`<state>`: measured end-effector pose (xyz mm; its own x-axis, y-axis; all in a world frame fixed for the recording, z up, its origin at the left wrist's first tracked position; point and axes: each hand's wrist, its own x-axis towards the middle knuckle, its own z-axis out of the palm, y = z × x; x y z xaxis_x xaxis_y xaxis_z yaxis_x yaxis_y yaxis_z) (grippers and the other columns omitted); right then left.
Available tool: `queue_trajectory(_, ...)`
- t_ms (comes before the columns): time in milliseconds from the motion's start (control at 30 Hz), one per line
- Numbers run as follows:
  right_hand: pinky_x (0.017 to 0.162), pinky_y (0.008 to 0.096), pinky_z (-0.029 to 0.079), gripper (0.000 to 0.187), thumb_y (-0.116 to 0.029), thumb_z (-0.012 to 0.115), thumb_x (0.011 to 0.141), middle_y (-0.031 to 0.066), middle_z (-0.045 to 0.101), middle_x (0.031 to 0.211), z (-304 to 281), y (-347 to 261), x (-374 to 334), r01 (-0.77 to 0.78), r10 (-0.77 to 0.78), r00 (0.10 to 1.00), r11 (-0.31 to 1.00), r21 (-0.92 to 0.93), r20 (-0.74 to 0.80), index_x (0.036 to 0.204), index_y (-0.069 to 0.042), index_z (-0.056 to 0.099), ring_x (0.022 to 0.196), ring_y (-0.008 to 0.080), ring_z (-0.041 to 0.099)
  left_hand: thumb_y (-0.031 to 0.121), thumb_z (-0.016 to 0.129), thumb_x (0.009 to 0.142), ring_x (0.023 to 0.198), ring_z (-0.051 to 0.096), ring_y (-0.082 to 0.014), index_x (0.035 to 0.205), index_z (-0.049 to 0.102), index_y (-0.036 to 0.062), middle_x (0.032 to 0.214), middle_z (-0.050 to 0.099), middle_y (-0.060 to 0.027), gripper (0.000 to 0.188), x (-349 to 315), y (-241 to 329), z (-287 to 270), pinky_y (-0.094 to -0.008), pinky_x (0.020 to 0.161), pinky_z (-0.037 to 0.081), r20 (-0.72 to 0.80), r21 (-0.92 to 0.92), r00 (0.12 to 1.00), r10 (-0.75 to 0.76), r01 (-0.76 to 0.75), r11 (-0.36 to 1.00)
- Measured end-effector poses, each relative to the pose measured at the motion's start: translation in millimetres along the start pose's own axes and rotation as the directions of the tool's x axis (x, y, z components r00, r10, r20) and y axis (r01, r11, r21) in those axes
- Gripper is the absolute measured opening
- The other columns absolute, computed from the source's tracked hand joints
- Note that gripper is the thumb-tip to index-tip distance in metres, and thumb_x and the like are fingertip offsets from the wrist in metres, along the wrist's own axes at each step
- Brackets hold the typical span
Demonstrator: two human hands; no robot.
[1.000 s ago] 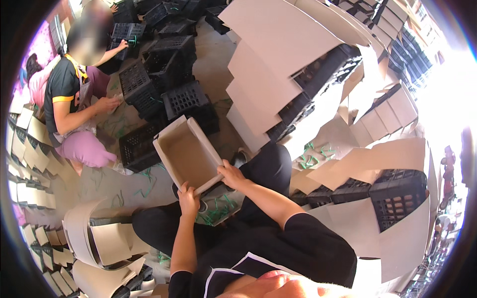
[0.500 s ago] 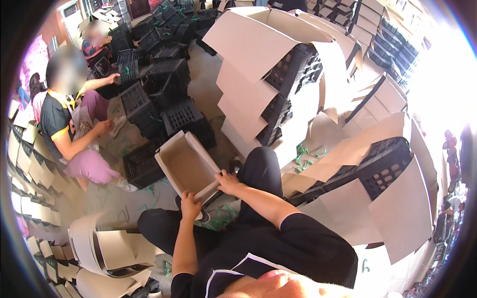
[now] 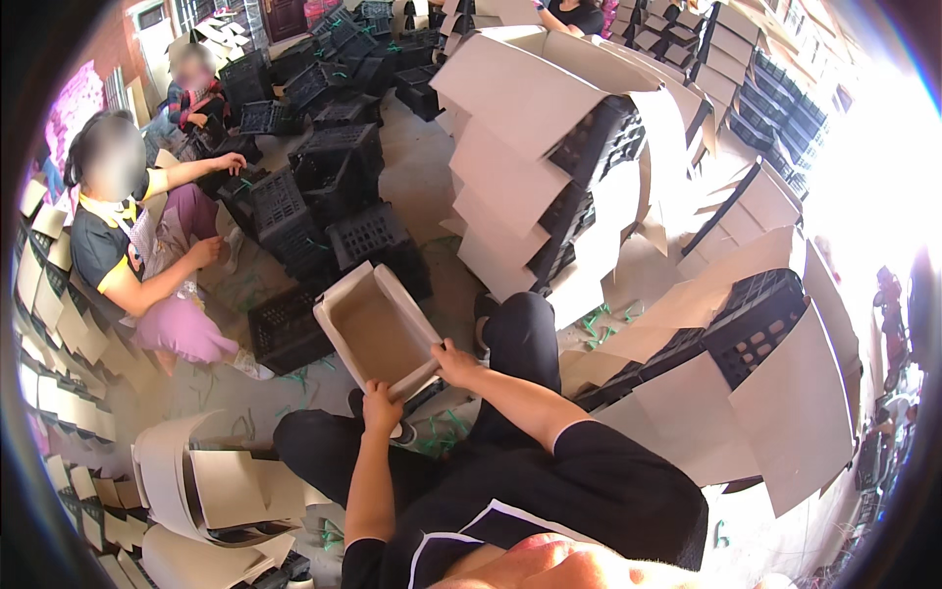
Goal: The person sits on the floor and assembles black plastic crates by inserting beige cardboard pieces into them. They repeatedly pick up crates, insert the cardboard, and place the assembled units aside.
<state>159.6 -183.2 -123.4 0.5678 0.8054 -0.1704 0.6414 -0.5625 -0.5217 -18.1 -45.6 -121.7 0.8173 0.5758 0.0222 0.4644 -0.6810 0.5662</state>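
An open box-like crate lined with cardboard point(image 3: 404, 306) stands between my bent knees, tilted and turned a little. Its floor is bare brown cardboard, and pale liner walls rise around it. My left hand point(image 3: 381, 406) grips the near edge, fingers curled over the liner. Close to the near right corner, my right hand point(image 3: 455, 364) is closed on the liner's edge, thumb inside. Most of the crate's outer side is hidden from view.
Black plastic crates point(image 3: 368, 236) are piled ahead, beside a seated co-worker point(image 3: 128, 231). A tall stack of cardboard-lined crates point(image 3: 515, 182) stands ahead right; another stack point(image 3: 746, 334) is at right. Cardboard-lined crates point(image 3: 240, 491) sit at lower left. Green strips point(image 3: 446, 432) litter the floor.
The lined crate stays in both my hands, shifted only slightly. The co-worker's outstretched hand is now apart from the black crate it touched, and that crate lies farther back.
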Motion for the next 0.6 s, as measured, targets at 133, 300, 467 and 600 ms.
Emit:
queue_trajectory(133,0.074,0.0511,0.047,0.040,-0.017,0.067,0.075,0.0199,0.042,0.108,0.5,1.8,0.3,0.000,-0.001,1.000,1.000,-0.016,-0.026,0.105,-0.012,0.041,0.088,0.0430,0.057,0.016,0.071,0.067,0.094,0.054,-0.0410,0.101,0.058,0.0035,0.114,0.049,-0.0164,0.038,-0.5,3.4,0.2,-0.0456,0.081,0.047,0.018,0.007,1.000,-0.019,0.019,1.000)
queue_trajectory(300,0.073,0.0522,0.047,0.038,-0.015,0.065,0.074,0.0199,0.041,0.108,6.3,3.0,4.1,-0.003,0.003,0.999,1.000,0.009,-0.049,0.103,-0.013,0.041,0.087,0.0450,0.056,0.013,0.070,0.067,0.094,0.054,-0.0398,0.098,0.058,0.0033,0.111,0.050,-0.0160,0.035,-0.9,-2.0,1.8,-0.0450,0.080,0.047,-0.025,-0.015,1.000,0.018,-0.018,1.000)
queue_trajectory(467,0.072,0.0511,0.047,0.037,-0.015,0.064,0.074,0.0195,0.042,0.109,5.6,7.5,5.8,0.000,-0.001,0.999,1.000,-0.030,-0.033,0.103,-0.013,0.041,0.086,0.0448,0.056,0.011,0.069,0.066,0.094,0.053,-0.0392,0.099,0.058,0.0032,0.111,0.049,-0.0160,0.036,2.3,-4.1,6.4,-0.0445,0.080,0.047,-0.049,0.004,0.998,0.045,-0.045,0.999)
queue_trajectory(600,0.072,0.0497,0.047,0.036,-0.017,0.064,0.077,0.0192,0.042,0.109,2.0,9.1,5.3,0.026,-0.026,0.999,0.999,-0.024,0.024,0.104,-0.011,0.041,0.087,0.0436,0.056,0.009,0.066,0.066,0.100,0.051,-0.0402,0.110,0.056,0.0047,0.122,0.045,-0.0156,0.045,-0.4,5.4,-2.2,-0.0449,0.085,0.046,0.045,-0.008,0.997,-0.055,0.055,0.998)
